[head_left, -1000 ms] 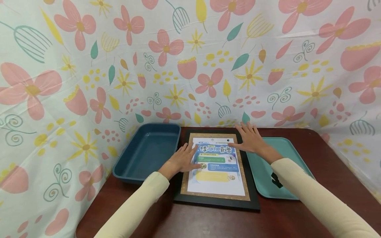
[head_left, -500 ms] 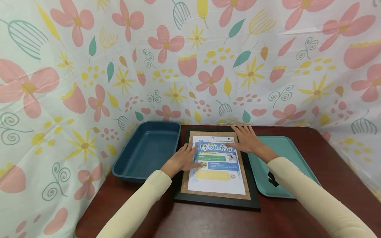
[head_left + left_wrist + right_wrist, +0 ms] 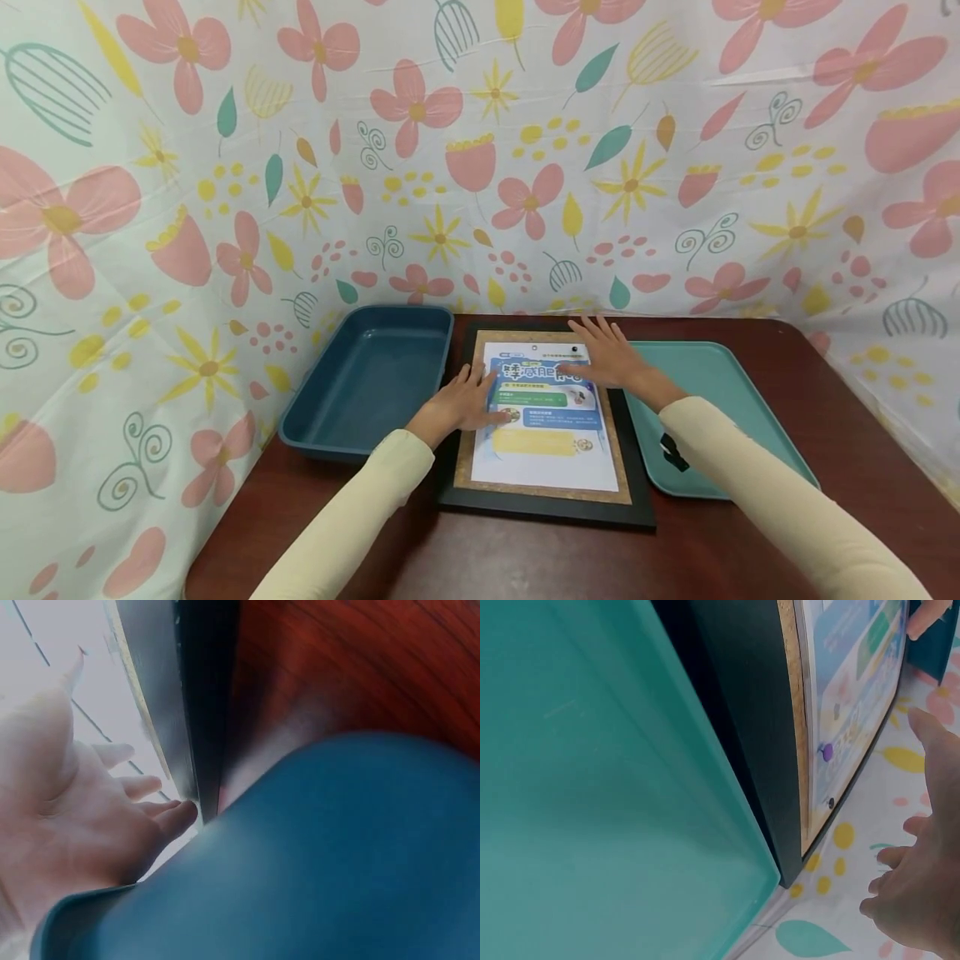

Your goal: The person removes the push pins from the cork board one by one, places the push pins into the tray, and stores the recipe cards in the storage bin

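A black-framed cork board (image 3: 555, 514) lies on the table with a printed sheet (image 3: 551, 473) on its cork. The sheet has a blue, green and yellow design with large characters along its top. In the right wrist view, a purple push pin (image 3: 827, 752) and a black push pin (image 3: 831, 803) show on it. My left hand (image 3: 463, 402) is spread over the board's left side, fingers apart, thumb pointing across the sheet. At the upper right corner, my right hand (image 3: 611, 358) is likewise spread, thumb over the title. Neither hand grips anything.
Left of the board stands a deep blue bin (image 3: 367, 383). A flat teal tray (image 3: 705, 375) lies to its right, partly under my right sleeve. The dark red-brown table (image 3: 517, 558) meets a flower-patterned cloth (image 3: 540, 275) at the back.
My right hand has shifted left, further over the board's upper right corner and the sheet's title. My left hand stays nearly in place.
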### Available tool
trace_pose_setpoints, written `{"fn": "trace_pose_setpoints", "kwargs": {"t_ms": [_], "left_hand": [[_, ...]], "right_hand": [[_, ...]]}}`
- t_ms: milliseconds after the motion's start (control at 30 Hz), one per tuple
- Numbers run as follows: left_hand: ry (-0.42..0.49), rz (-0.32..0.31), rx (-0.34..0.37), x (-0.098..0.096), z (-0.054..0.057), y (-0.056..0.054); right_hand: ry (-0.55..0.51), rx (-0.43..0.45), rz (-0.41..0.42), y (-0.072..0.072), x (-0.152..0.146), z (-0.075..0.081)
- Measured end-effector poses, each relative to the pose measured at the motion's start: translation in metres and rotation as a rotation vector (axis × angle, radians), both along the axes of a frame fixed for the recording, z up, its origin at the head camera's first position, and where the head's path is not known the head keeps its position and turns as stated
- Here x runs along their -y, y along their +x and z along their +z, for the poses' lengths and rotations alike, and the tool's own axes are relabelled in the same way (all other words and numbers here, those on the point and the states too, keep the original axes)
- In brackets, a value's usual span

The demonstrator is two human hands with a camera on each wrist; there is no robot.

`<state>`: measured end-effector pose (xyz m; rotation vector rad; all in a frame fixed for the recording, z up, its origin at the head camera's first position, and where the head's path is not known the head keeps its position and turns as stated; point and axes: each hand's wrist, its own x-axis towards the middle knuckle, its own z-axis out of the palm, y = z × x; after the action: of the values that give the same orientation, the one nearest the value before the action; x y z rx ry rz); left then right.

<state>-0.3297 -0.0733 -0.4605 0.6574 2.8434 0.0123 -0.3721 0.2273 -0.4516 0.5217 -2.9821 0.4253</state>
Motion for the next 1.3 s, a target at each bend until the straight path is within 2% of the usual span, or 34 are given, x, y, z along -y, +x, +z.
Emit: {"fn": "trace_pose_setpoints", "kwargs": {"t_ms": [167,300,733,1100,1300], "left_hand": [[0.026,0.032,0.065,0.002,0.001,0.0],[0.044,0.045,0.082,0.002,0.0,-0.001],[0.039,0.059,0.089,0.0,0.005,0.0],[0.059,0.058,0.111,0.001,0.005,0.0],[0.037,0.065,0.1,0.001,0.002,-0.003]], "right_hand": [[0.003,0.003,0.025,-0.002,0.006,-0.005],[0.008,0.002,0.036,-0.006,0.009,-0.01],[-0.044,0.054,0.069,-0.018,0.017,-0.018],[-0.046,0.033,0.048,-0.027,0.026,-0.018],[-0.07,0.012,0.069,-0.034,0.031,-0.021]]}}
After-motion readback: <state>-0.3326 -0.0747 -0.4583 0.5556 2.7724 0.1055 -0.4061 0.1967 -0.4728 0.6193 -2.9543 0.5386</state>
